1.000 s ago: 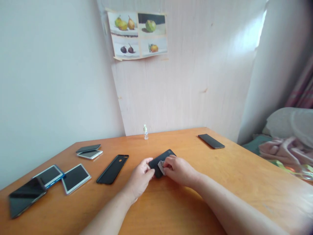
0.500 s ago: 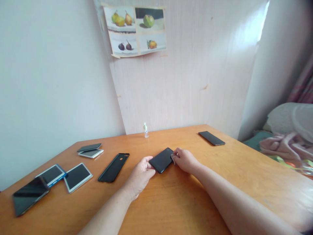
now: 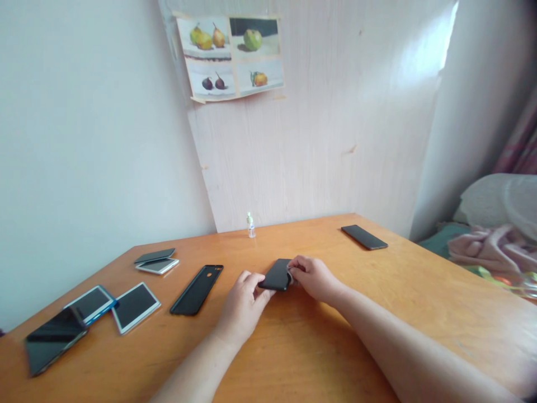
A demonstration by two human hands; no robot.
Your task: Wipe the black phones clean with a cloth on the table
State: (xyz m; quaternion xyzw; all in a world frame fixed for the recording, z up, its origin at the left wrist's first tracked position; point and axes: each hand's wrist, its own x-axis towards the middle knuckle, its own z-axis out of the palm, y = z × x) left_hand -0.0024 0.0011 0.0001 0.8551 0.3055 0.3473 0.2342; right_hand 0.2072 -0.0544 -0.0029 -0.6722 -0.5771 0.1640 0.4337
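Note:
A black phone is held just over the wooden table in front of me. My left hand grips its left end, fingers on top and thumb at the near edge. At the right edge, my right hand pinches a small pale cloth against the phone. Most of the cloth is hidden by the fingers. Left of my left hand lies an empty black phone case, inner side up, with cutouts at its far end.
Several phones and tablets lie at the left, among them a white-framed one and a dark one. A small spray bottle stands at the table's back edge. Another dark phone lies at the back right.
The phone has turned and tipped, and its near edge now faces me. My left thumb has moved under its near edge. My right hand has shifted slightly left with the cloth.

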